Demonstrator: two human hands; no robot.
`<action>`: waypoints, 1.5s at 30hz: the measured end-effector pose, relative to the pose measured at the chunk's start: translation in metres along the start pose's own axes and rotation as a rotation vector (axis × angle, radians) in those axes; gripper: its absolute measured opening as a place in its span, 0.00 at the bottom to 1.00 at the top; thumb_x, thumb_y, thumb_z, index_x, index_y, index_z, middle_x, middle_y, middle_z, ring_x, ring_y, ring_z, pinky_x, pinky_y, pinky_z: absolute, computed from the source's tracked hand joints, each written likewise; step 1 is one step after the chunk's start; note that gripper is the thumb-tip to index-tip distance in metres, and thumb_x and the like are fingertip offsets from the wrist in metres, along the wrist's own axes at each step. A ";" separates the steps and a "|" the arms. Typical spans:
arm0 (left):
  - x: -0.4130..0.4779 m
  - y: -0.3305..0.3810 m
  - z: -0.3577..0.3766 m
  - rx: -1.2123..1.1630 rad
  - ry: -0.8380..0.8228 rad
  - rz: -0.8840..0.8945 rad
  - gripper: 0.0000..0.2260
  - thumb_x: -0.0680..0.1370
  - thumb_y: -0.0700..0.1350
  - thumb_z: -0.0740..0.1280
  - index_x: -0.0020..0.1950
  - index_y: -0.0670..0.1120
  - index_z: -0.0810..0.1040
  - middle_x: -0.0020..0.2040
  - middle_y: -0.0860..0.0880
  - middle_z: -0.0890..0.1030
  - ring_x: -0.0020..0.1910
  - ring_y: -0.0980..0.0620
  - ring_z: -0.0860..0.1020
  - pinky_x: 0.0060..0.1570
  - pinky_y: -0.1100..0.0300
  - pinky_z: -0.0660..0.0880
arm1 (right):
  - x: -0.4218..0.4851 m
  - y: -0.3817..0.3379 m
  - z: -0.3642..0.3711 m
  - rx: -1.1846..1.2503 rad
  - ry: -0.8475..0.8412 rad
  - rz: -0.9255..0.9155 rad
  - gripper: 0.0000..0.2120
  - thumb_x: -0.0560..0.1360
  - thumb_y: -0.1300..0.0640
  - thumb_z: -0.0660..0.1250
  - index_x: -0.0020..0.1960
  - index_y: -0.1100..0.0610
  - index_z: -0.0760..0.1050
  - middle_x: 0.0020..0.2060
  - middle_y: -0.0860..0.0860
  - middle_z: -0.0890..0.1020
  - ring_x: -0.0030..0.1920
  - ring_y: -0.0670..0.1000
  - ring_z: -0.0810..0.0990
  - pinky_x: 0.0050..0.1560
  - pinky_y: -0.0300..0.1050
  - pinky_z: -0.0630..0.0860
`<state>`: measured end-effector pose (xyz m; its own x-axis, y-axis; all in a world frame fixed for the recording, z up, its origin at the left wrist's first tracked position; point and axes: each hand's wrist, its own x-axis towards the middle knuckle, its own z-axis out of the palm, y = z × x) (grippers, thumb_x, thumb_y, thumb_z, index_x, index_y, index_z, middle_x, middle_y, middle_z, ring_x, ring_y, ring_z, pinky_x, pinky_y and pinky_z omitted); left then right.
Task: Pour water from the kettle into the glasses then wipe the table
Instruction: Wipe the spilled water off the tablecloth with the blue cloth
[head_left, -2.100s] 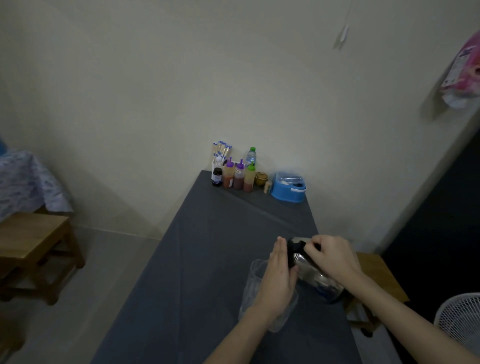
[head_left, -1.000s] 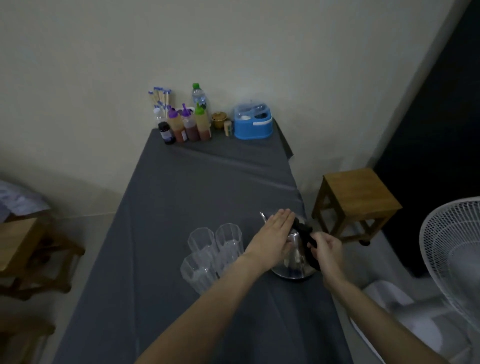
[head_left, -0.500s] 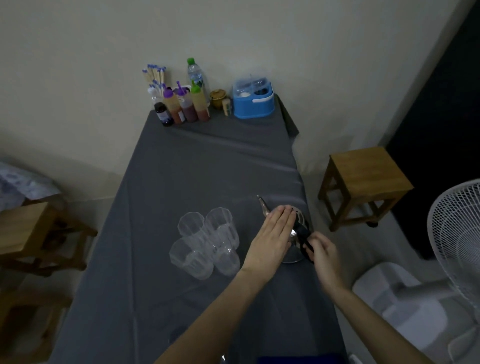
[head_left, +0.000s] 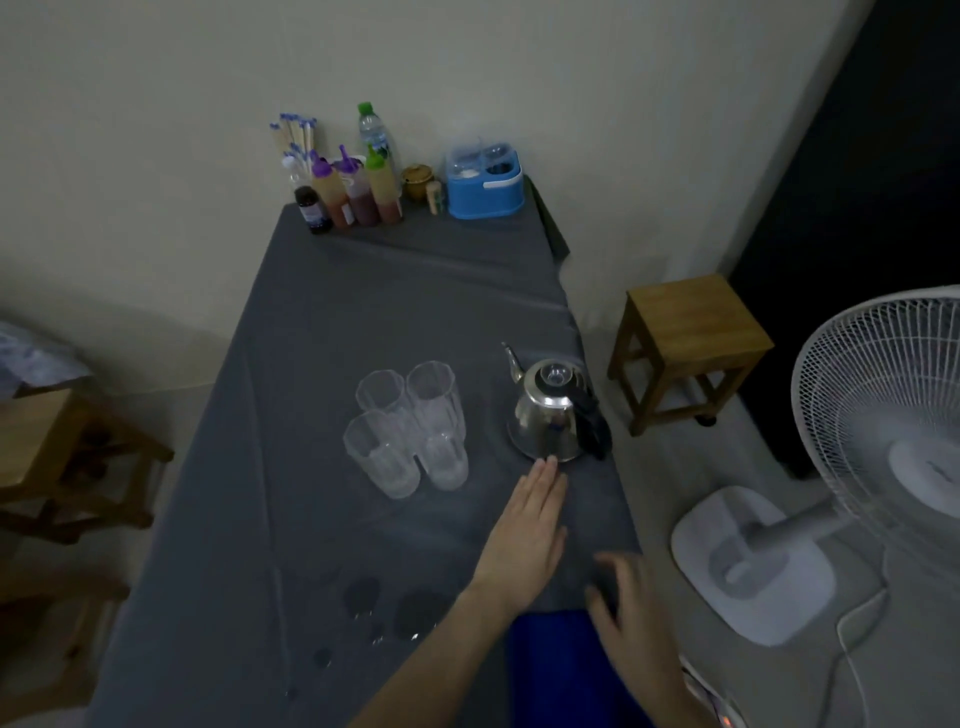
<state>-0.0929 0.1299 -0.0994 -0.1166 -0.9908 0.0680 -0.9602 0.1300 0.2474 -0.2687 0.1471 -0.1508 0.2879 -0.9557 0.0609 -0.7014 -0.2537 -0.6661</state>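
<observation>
A steel kettle (head_left: 551, 415) with a black handle stands upright near the right edge of the grey-clothed table (head_left: 363, 312), spout pointing away. Three clear plastic glasses (head_left: 410, 431) cluster just left of it. My left hand (head_left: 530, 535) lies flat and empty on the cloth, fingertips just short of the kettle's base. My right hand (head_left: 631, 613), blurred with fingers spread, holds nothing and hovers over a blue cloth (head_left: 561, 670) at the table's near edge. Dark wet spots (head_left: 395, 608) mark the cloth in front of me.
Sauce bottles (head_left: 353, 192), a water bottle (head_left: 375, 136), chopsticks and a blue condiment caddy (head_left: 484, 182) line the far end by the wall. A wooden stool (head_left: 685, 343) and a white standing fan (head_left: 878, 436) stand to the right. Wooden stools sit at the left.
Both hands let go of the kettle and drew back toward me; the kettle now stands free. My right hand dropped to the blue cloth.
</observation>
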 end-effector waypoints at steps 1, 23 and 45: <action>-0.020 0.000 0.006 -0.012 -0.018 -0.011 0.24 0.78 0.47 0.55 0.73 0.41 0.63 0.76 0.43 0.63 0.75 0.48 0.61 0.72 0.50 0.56 | -0.021 0.003 0.007 -0.063 -0.015 -0.010 0.16 0.73 0.47 0.61 0.57 0.53 0.73 0.51 0.53 0.80 0.48 0.54 0.79 0.49 0.49 0.77; -0.325 -0.238 0.010 -0.037 -0.055 -0.589 0.38 0.76 0.65 0.40 0.78 0.42 0.52 0.79 0.47 0.49 0.76 0.54 0.45 0.74 0.62 0.37 | -0.093 -0.008 0.054 -0.655 -0.336 -0.005 0.45 0.73 0.26 0.42 0.78 0.53 0.38 0.76 0.66 0.45 0.76 0.63 0.42 0.72 0.61 0.41; -0.324 -0.265 0.009 -0.047 0.098 -0.683 0.29 0.79 0.57 0.52 0.77 0.43 0.58 0.78 0.46 0.57 0.77 0.52 0.51 0.76 0.52 0.46 | -0.017 -0.033 0.100 -0.389 0.068 0.069 0.19 0.81 0.59 0.57 0.69 0.65 0.70 0.72 0.65 0.64 0.74 0.63 0.59 0.72 0.65 0.54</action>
<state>0.1967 0.4160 -0.1960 0.5359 -0.8437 -0.0312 -0.7981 -0.5182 0.3075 -0.1857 0.1867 -0.2039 0.1971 -0.9768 0.0839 -0.9159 -0.2139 -0.3397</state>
